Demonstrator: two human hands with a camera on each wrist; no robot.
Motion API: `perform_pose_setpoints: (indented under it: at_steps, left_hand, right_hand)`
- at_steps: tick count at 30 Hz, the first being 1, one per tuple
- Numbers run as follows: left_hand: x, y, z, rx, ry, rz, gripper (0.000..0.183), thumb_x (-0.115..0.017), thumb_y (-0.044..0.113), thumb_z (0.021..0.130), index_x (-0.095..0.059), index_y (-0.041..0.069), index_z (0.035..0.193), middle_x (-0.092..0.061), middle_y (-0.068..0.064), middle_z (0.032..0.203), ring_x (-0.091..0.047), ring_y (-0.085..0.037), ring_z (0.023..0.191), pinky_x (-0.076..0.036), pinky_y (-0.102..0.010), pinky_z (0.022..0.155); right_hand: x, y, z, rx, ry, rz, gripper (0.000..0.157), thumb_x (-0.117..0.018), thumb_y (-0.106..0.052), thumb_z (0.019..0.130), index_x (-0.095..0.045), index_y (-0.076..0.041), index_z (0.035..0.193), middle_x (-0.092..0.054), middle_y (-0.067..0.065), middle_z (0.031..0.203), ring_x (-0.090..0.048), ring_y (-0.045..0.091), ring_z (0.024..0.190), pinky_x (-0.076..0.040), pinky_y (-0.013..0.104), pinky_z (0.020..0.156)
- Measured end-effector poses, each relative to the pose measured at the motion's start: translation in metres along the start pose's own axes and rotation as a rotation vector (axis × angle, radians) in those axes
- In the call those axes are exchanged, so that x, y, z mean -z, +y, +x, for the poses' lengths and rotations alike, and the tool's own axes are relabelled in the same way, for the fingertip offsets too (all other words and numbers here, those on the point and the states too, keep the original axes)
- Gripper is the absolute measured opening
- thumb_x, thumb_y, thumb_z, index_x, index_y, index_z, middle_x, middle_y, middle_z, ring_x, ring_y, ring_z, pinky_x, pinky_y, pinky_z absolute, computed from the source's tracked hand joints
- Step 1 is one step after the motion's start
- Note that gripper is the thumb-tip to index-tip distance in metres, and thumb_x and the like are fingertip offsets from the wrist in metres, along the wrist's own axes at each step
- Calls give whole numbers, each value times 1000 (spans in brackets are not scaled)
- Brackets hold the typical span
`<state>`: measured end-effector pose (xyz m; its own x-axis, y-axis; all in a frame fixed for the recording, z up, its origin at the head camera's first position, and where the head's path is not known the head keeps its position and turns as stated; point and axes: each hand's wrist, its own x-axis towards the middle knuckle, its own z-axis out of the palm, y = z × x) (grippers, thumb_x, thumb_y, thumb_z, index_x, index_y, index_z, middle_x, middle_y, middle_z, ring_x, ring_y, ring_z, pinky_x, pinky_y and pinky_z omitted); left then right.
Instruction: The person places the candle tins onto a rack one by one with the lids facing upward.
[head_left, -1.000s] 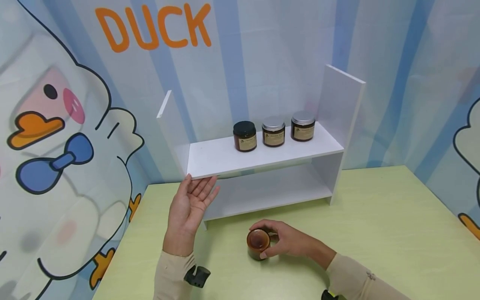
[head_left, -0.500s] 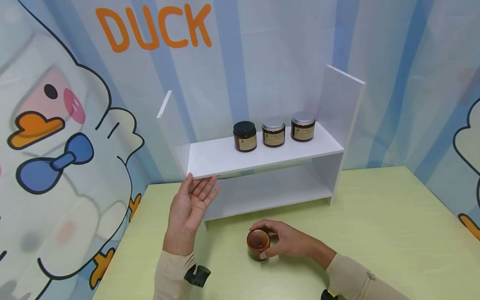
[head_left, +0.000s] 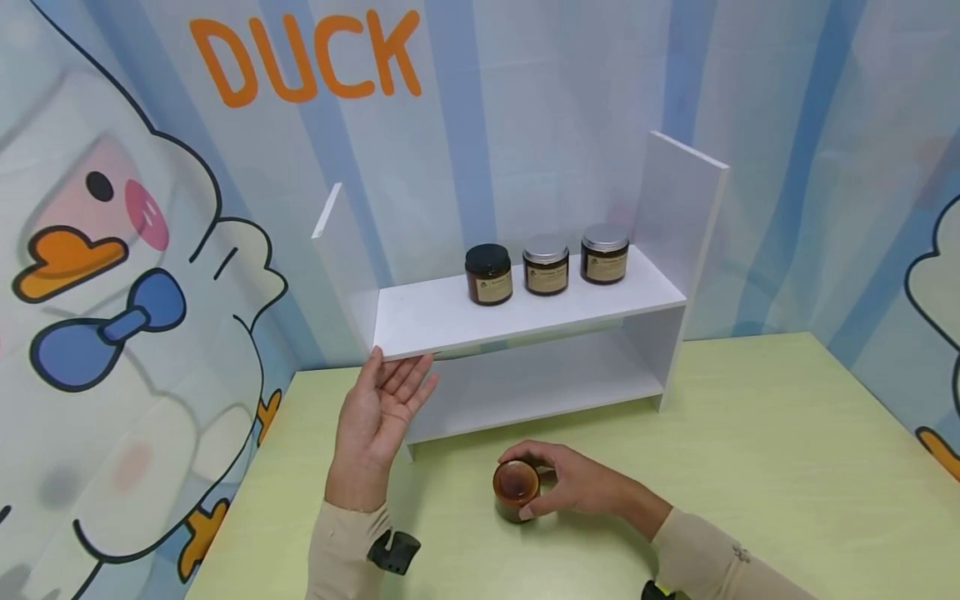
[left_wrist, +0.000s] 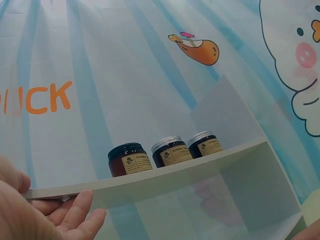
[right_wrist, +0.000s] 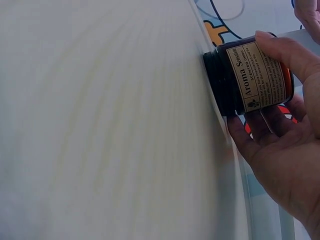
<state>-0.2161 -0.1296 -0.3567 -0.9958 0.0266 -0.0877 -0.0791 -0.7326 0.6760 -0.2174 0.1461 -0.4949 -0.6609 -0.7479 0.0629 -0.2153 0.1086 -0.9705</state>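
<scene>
My left hand (head_left: 378,408) grips the front left corner of the upper board of a white shelf (head_left: 442,321), thumb at the edge and fingers beneath; the left wrist view shows the same hold. My right hand (head_left: 573,482) holds a scented candle jar (head_left: 516,483) between thumb and fingers, low over the table in front of the shelf. This jar is upside down: its amber glass base faces up, and in the right wrist view its dark lid (right_wrist: 218,82) lies at the table side. Its printed label (right_wrist: 256,75) shows there too.
Three more labelled jars stand upright in a row on the upper board: a black-lidded jar (head_left: 489,275) and two silver-lidded ones, a middle jar (head_left: 546,267) and a right jar (head_left: 604,255). Tall side panels (head_left: 678,208) rise at both ends. The table (head_left: 772,433) is pale green; a printed curtain hangs behind.
</scene>
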Motion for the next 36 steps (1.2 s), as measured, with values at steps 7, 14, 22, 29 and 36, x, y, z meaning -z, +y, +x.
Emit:
perform_pose_setpoints:
  at_steps: [7, 14, 22, 29, 36]
  left_hand:
    - [1, -1, 0, -18, -16, 2, 52, -42, 39, 110, -43, 3, 147, -66, -11, 119, -66, -25, 121, -45, -48, 112]
    - [1, -2, 1, -17, -9, 0, 50, -41, 38, 110, -44, 3, 145, -66, -11, 119, -67, -25, 120, -47, -47, 111]
    - [2, -1, 0, -17, -11, -7, 49, -42, 38, 110, -44, 3, 145, -65, -12, 119, -67, -25, 120, -46, -48, 111]
    - [2, -1, 0, -17, -8, 4, 50, -42, 38, 110, -42, 4, 146, -64, -11, 120, -66, -25, 121, -48, -47, 110]
    - [2, -2, 1, -24, -18, 13, 50, -42, 38, 110, -43, 4, 146, -64, -11, 121, -66, -25, 120, -47, -47, 111]
  right_hand:
    - [0, -1, 0, -7, 1, -1, 63, -82, -12, 86, -53, -7, 142, -59, 5, 136, -57, 26, 124, -47, 45, 104]
    - [0, -2, 0, -1, -3, -10, 63, -82, -12, 87, -53, -7, 142, -58, 4, 136, -57, 25, 124, -48, 44, 104]
    - [0, -2, 0, -6, -4, -9, 63, -82, -13, 87, -53, -7, 142, -58, 4, 136, -56, 25, 124, -47, 45, 104]
    - [1, -3, -1, -3, -3, -8, 62, -82, -12, 87, -53, -6, 142, -59, 4, 136, -56, 25, 124, -47, 45, 104]
    - [1, -2, -1, -8, -6, -5, 62, -82, -12, 87, -53, -7, 142, -59, 5, 136, -57, 25, 124, -48, 43, 102]
